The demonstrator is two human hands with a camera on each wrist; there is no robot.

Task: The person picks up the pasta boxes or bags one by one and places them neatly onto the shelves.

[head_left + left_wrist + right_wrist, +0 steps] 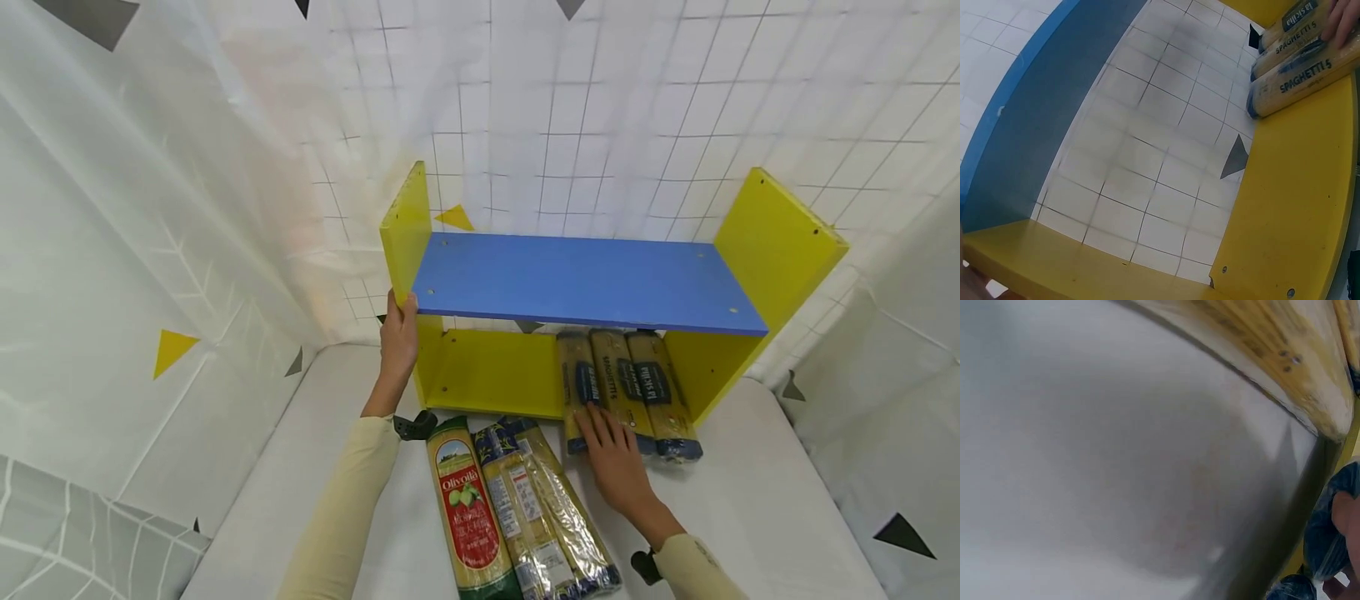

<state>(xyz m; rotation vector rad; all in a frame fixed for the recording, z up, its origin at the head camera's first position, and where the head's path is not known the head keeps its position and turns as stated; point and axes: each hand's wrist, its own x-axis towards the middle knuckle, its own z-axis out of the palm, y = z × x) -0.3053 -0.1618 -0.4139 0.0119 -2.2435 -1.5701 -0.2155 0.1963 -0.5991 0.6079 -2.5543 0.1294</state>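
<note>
Where the leftmost spaghetti packet (576,375) lay at the shelf's (592,279) right end, its long axis ran front to back, near tip past the front edge. The nearer right hand (618,467) rested on it, fingers mostly straight; the left hand (397,340) gripped the shelf's left side panel (408,233).

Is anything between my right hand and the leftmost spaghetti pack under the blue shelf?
Nothing visible is: your right hand touches that spaghetti pack directly. The three loose packs lie in front of the shelf unit, off to that hand's left.
</note>
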